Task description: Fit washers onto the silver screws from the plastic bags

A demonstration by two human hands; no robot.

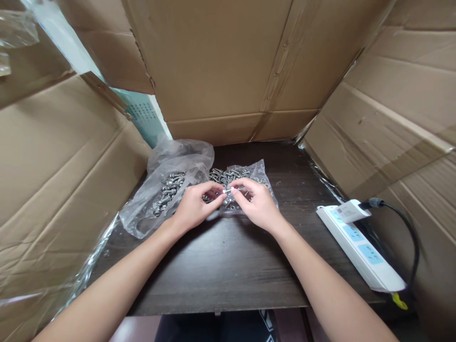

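Observation:
A small metal bolt (228,191) is held level between my two hands, above the loose hardware. At its left end my left hand (195,203) pinches it between thumb and forefinger. My right hand (259,204) pinches the other end the same way. Whether a nut or washer sits on it is too small to tell. Behind and below the fingers, several loose bolts, nuts and washers lie on a clear plastic sheet or flat bag (260,170). To the left, a crumpled clear plastic bag (142,216) holds more bolts (171,187).
The dark wooden table (221,266) is walled by cardboard at the left (53,166), back (221,61) and right (402,123). A white power strip (359,256) lies on the right, with a plugged-in adapter (352,211) and black cable (409,223).

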